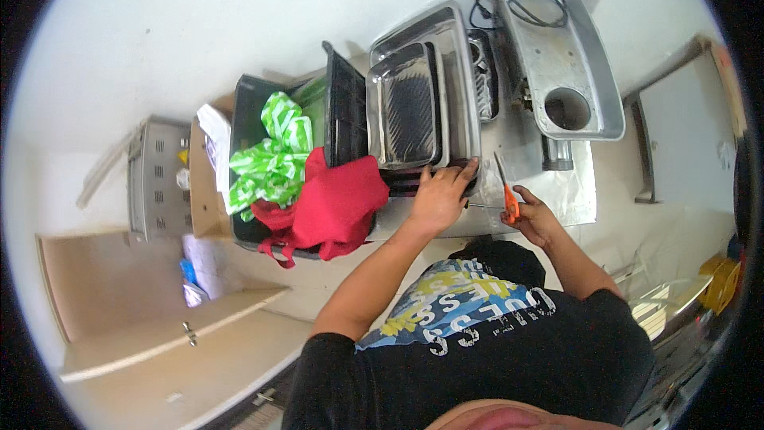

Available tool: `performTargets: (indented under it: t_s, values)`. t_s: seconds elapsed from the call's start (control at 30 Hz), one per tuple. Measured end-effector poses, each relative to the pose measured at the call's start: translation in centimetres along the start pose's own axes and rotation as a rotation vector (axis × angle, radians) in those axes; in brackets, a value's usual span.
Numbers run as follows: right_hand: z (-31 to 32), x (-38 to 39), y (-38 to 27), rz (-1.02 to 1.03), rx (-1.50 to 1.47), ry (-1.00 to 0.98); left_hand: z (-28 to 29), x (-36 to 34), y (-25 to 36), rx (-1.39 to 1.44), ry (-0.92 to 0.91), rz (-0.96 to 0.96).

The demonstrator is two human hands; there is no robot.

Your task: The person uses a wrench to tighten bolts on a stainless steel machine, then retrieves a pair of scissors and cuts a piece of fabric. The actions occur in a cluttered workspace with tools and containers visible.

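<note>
My left hand (442, 199) lies with its fingers stretched over the near edge of a stack of metal trays. The smaller shiny tray (404, 103) sits inside the large silver tray (456, 40), and dark tray edges show beneath. In my right hand (537, 219) is a pair of orange-handled scissors (510, 201), held by the handles with the blades pointing away from me. The scissors are just right of the stack, over the metal table top (493, 219). Close behind them stands a steel machine (541, 72) with a round opening in its pan.
Left of the trays, a dark plastic crate (247, 119) holds a green-and-white bag (274, 159) and a red cloth bag (338, 203). A black cord (529, 12) lies on the machine. A cabinet door (175, 334) hangs open at lower left, below a grey metal box (155, 183).
</note>
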State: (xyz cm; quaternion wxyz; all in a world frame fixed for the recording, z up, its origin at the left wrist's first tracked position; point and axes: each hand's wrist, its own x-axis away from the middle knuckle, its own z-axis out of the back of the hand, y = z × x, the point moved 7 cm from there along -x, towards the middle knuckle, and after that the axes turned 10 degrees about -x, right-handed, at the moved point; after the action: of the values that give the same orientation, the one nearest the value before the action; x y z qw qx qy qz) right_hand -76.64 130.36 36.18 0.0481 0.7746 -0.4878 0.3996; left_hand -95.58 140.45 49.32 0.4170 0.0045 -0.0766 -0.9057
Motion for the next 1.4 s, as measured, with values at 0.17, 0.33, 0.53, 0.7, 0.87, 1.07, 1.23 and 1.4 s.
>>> performTargets:
  t_s: [0.17, 0.33, 0.53, 0.7, 0.87, 1.07, 1.23, 1.4]
  values:
    - [-0.8, 2.5, -0.5, 0.238, 0.054, -0.04, -0.1, 3.8, -2.4, 0.146, 0.079, -0.078]
    - [-15.3, 5.8, 2.1, 0.257, 0.171, -0.383, -1.9, 21.2, -8.6, 0.475, 0.001, 0.36]
    - [-31.5, 5.1, 15.0, 0.109, 0.293, -0.828, -17.1, 53.8, -14.7, 0.682, -0.098, 1.159]
    - [-43.6, 6.0, 31.2, -0.084, 0.341, -1.012, -34.1, 84.0, -4.3, 0.752, -0.288, 1.818]
    - [-52.7, 6.7, 45.5, -0.046, 0.632, -0.987, -37.3, 95.9, 0.4, 0.911, -0.685, 1.709]
    - [-54.2, 2.6, 59.8, -0.286, 1.107, -1.068, -31.7, 100.0, -10.4, 0.912, -0.263, 2.064]
    - [-59.8, -1.9, 71.8, -0.4, 1.36, -1.02, -19.1, 98.9, -31.6, 0.93, 0.254, 1.857]
    - [-67.7, -11.8, 86.5, -0.475, 1.454, -1.233, -5.7, 107.1, -51.7, 0.319, 0.453, 1.75]
